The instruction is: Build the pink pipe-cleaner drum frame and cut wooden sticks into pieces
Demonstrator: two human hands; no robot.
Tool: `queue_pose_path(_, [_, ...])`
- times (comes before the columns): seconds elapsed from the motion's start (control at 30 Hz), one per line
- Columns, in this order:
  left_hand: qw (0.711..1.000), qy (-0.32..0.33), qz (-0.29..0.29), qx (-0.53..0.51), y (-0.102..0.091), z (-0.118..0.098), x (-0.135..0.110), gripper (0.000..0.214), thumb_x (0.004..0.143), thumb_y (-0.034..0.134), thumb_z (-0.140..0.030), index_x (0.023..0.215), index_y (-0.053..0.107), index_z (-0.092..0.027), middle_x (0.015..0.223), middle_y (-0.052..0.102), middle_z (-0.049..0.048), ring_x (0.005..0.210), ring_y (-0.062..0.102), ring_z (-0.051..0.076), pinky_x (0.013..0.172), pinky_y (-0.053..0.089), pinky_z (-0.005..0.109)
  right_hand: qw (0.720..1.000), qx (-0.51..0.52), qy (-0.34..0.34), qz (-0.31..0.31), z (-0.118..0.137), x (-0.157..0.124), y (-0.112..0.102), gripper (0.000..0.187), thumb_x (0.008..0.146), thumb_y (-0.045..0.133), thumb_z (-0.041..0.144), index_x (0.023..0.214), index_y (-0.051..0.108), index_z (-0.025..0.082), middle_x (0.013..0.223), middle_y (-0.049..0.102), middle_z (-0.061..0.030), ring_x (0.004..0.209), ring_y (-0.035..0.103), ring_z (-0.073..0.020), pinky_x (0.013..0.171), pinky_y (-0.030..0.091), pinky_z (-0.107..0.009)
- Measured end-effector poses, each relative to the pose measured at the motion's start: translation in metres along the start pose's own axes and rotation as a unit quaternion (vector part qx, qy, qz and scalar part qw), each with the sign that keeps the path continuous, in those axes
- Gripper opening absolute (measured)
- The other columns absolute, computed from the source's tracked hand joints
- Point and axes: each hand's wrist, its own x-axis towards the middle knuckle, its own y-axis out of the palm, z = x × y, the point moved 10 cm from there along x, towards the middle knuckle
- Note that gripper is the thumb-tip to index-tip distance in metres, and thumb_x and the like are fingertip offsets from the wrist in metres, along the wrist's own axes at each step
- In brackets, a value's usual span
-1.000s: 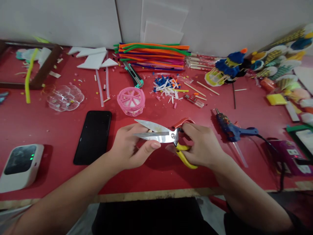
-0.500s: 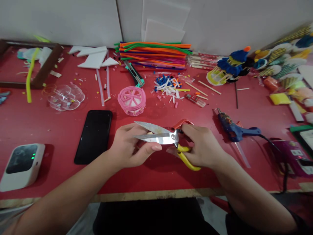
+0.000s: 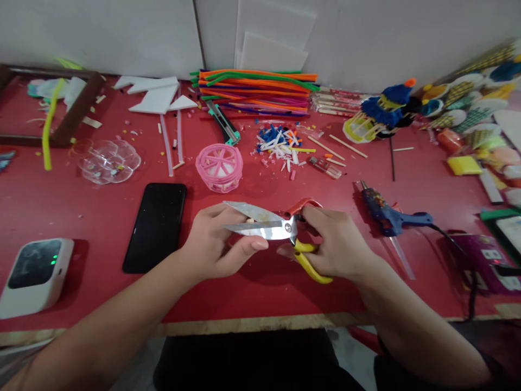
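My right hand [image 3: 337, 241] is closed round the handles of a pair of scissors [image 3: 274, 229], one handle red and the other yellow. Their metal blades stand apart and point left, across the fingers of my left hand [image 3: 222, 244]. That hand is curled closed, its thumb just below the lower blade. A small pale bit [image 3: 249, 220] shows between the blades at its fingers; most of what it holds is hidden. Just beyond sits a round pink wheel-like piece [image 3: 220, 168] with spokes and short wooden posts.
A black phone [image 3: 154, 228] and a white device [image 3: 38, 277] lie left. To the right rests a blue glue gun [image 3: 386, 212]. Behind are a cutter [image 3: 223, 124], a pile of clippings [image 3: 280, 144], fuzzy pipe cleaners [image 3: 256, 92] and a blue-and-yellow figure [image 3: 385, 108].
Almost nothing differs. Both hands and the parted scissor blades hold the same position, with only a very slight shift of the view.
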Motion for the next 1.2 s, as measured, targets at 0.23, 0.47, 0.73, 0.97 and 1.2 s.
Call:
queue_pose_path(0.23, [1.0, -0.011, -0.002, -0.007, -0.001, 0.001, -0.002, 0.039, 0.097, 0.043, -0.046, 0.07, 0.052, -0.019, 0.057, 0.056, -0.0015, 0.052, 0.053, 0.011, 0.047, 0.039, 0.022, 1.0, -0.013, 0.003, 0.004, 0.0, -0.002, 0.003, 0.039, 0.079, 0.058, 0.057, 0.07, 0.042, 0.023, 0.059, 0.047, 0.0027, 0.05, 0.039, -0.0108, 0.051, 0.027, -0.025])
queue_pose_path(0.47, [0.999, -0.051, -0.001, 0.002, 0.0, 0.011, -0.002, 0.032, 0.096, 0.046, -0.042, 0.072, 0.05, -0.021, 0.064, 0.059, 0.0007, 0.059, 0.056, 0.013, 0.053, 0.045, 0.025, 0.999, -0.041, 0.031, 0.006, -0.007, -0.003, 0.006, 0.039, 0.079, 0.055, 0.059, 0.073, 0.044, 0.022, 0.06, 0.049, 0.0019, 0.05, 0.042, -0.0121, 0.051, 0.026, -0.026])
queue_pose_path(0.73, [0.995, -0.096, -0.004, -0.003, 0.002, 0.018, -0.003, 0.03, 0.095, 0.047, -0.041, 0.073, 0.054, -0.02, 0.068, 0.06, 0.0014, 0.06, 0.055, 0.014, 0.056, 0.046, 0.027, 0.998, -0.06, 0.034, -0.01, -0.008, -0.004, 0.004, 0.038, 0.079, 0.054, 0.059, 0.074, 0.045, 0.022, 0.059, 0.051, 0.0008, 0.05, 0.046, -0.0137, 0.051, 0.027, -0.026])
queue_pose_path(0.97, [0.995, -0.101, -0.005, -0.02, 0.004, 0.018, -0.006, 0.029, 0.095, 0.047, -0.039, 0.074, 0.054, -0.02, 0.068, 0.059, 0.001, 0.063, 0.055, 0.015, 0.059, 0.047, 0.028, 0.997, -0.063, 0.035, -0.017, -0.007, -0.004, 0.001, 0.038, 0.079, 0.054, 0.059, 0.074, 0.047, 0.022, 0.06, 0.052, 0.0002, 0.051, 0.045, -0.0133, 0.051, 0.027, -0.027])
queue_pose_path(1.2, [0.994, -0.11, -0.009, -0.026, 0.003, 0.019, -0.007, 0.024, 0.093, 0.051, -0.036, 0.075, 0.054, -0.02, 0.069, 0.059, 0.0003, 0.062, 0.055, 0.014, 0.056, 0.045, 0.027, 0.997, -0.065, 0.039, -0.01, -0.008, -0.005, 0.004, 0.037, 0.078, 0.055, 0.058, 0.075, 0.047, 0.022, 0.06, 0.053, 0.0003, 0.051, 0.046, -0.0136, 0.051, 0.027, -0.026])
